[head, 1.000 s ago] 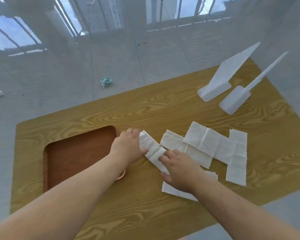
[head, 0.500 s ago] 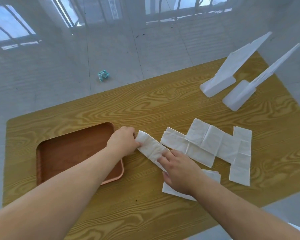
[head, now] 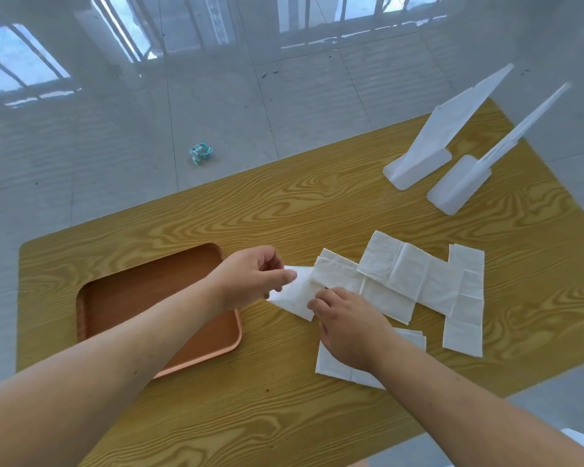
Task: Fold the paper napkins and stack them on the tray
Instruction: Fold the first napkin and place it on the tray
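A white paper napkin lies just right of the brown tray on the wooden table. My left hand pinches its far end and lifts it over toward the near end. My right hand presses the napkin's near end down with its fingertips. Several more unfolded napkins lie overlapping to the right, and another napkin sits partly under my right wrist. The tray holds nothing that I can see; my left forearm covers part of it.
Two white plastic stands lean at the table's far right corner. The table edge runs close behind the tray. Crumpled scraps lie on the tiled floor beyond.
My left hand has raised the napkin's far end off the table and is folding it toward my right hand. The right hand stays pressed on the near end.
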The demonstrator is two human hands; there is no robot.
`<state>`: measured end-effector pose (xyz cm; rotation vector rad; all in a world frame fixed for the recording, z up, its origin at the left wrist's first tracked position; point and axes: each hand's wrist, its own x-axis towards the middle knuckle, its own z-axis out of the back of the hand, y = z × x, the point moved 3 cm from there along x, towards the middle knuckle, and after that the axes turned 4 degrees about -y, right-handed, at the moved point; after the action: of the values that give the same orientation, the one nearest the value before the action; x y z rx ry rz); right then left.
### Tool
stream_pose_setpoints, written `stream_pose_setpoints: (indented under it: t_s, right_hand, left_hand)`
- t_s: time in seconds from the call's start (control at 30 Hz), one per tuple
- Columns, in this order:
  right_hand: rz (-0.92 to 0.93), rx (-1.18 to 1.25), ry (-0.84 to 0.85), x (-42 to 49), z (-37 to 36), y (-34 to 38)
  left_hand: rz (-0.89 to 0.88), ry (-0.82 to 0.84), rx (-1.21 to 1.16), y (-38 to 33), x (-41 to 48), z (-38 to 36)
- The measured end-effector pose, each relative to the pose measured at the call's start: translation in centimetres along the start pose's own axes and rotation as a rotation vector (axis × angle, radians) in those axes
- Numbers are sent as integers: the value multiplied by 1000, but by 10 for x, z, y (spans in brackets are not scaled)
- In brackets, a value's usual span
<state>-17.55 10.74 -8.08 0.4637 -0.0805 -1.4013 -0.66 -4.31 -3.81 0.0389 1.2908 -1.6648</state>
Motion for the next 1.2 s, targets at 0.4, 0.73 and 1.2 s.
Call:
stream_pose_setpoints:
  t_s: [0.4, 0.73, 1.2]
  right_hand:
    - [-47, -12, -10, -15, -5, -9]
    - [-397, 401, -189, 1, 7, -12]
    - [-680, 1524, 114, 98, 19, 61]
  left_hand:
    - [62, -172, 754, 31, 30, -38]
    - [46, -4, 270, 29, 28, -29]
    - [183, -92, -642, 58, -36, 66]
